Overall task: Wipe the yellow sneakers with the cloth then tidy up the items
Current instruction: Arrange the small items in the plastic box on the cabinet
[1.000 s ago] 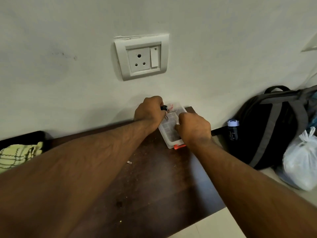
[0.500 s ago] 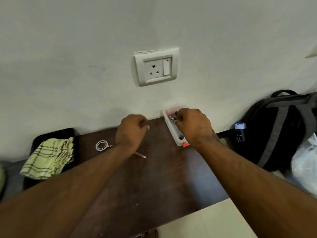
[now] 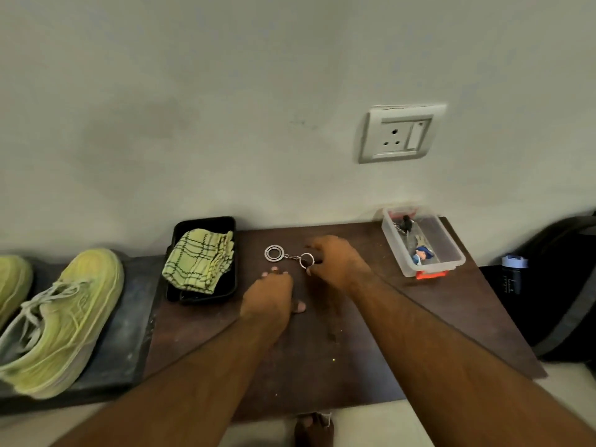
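Observation:
Two yellow sneakers [image 3: 64,317] stand on a dark mat [image 3: 129,333] at the left. The yellow checked cloth [image 3: 200,262] lies folded in a black tray [image 3: 206,221] beside them. On the brown table [image 3: 322,366] lies a metal keychain [image 3: 274,253] with a round disc, a short chain and a ring. My right hand [image 3: 338,262] pinches that ring at the chain's right end. My left hand [image 3: 271,295] rests on the table just in front of the keychain, fingertips down, holding nothing I can see.
A clear plastic box [image 3: 451,250] with a red latch holds keys and a small blue figure at the table's back right. A wall socket [image 3: 400,133] is above it. A black backpack [image 3: 564,285] and a dark bottle [image 3: 512,272] stand on the floor at the right.
My view has swung left, bringing the sneakers and tray into sight. My right hand left the plastic box and reached the keychain's ring. My left hand moved nearer, in front of the keychain.

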The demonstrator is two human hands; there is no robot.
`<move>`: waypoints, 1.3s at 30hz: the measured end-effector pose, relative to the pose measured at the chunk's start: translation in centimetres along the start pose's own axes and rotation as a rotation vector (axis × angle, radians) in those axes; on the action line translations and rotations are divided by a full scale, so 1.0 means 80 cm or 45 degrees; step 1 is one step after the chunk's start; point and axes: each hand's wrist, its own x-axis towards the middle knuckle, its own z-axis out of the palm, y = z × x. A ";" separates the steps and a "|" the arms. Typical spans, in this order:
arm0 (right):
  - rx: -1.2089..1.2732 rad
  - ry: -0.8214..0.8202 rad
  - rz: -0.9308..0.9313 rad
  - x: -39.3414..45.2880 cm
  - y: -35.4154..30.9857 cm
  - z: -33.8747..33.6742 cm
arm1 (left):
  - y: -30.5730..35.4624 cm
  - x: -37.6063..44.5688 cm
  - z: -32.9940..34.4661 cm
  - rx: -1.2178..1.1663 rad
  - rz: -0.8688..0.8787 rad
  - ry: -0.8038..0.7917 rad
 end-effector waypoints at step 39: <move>0.354 0.635 0.085 -0.058 0.179 -0.117 | 0.208 0.084 -0.010 0.169 0.222 -0.195</move>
